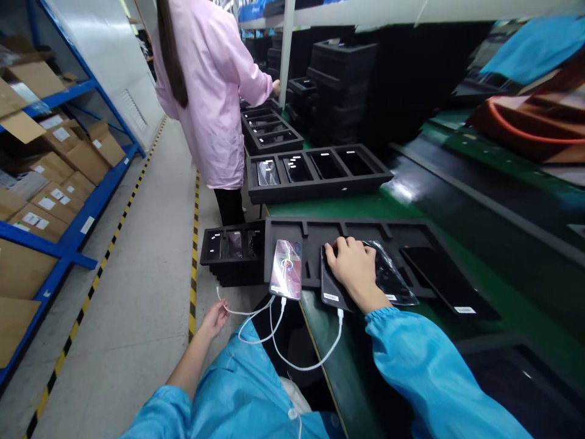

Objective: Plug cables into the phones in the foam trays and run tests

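Observation:
My right hand (354,268) lies palm down on a dark phone (333,291) in the black foam tray (365,230) at the bench edge, fingers curled over its top. A white cable (320,353) plugs into that phone's bottom. To its left a phone with a lit screen (286,268) leans in the tray, also on a white cable. My left hand (214,318) hangs below the bench edge, fingers loosely apart, touching the white cable's loose end. A phone in a clear bag (393,277) and another dark phone (448,281) lie to the right.
A person in a pink coat (205,85) stands ahead at the bench. Black trays with phones (315,171) and tray stacks (340,85) sit further along the green bench (503,286). Blue shelving with cardboard boxes (50,177) lines the aisle on the left.

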A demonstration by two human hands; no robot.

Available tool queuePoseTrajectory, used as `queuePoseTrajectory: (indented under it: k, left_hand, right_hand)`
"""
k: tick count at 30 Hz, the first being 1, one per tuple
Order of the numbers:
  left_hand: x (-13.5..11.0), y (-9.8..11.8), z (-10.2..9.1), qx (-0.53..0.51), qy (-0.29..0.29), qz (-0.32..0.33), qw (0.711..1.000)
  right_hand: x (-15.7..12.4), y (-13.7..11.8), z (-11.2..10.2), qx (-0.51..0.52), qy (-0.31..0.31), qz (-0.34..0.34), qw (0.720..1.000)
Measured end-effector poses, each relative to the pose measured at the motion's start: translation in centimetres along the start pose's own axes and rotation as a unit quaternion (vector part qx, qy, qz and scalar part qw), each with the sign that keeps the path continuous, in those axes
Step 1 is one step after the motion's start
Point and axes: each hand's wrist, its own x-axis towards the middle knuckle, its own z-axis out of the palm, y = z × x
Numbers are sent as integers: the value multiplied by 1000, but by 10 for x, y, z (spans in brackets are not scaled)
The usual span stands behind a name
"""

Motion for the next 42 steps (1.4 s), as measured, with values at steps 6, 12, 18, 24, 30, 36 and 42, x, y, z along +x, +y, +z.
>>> queuePoseTrajectory:
  k: [6,12,18,24,30,36,42]
  left_hand:
    - [-79,7,-28,215,-206,-41,954]
    - [-151,2,2,569,-418,168,688]
    - [-182,-27,72,556,-537,141,618]
    - [-205,-50,156,486,-600,78,630]
    - [-194,-97,223,408,-534,-14,740]
    - [-172,-109,243,481,-447,100,748]
    - [-150,-91,238,509,-390,255,724]
  right_hand:
    - [2,0,0,8,16,1,1000]
    - [5,-5,2,28,20,1,999]
    - [16,55,-16,49,19,57,997]
    - [7,161,-32,24,-50,218,974]
    - [1,181,-24,4,-110,280,954]
    - [6,190,-24,11,-162,266,950]
    - [12,217,-30,48,-181,258,948]
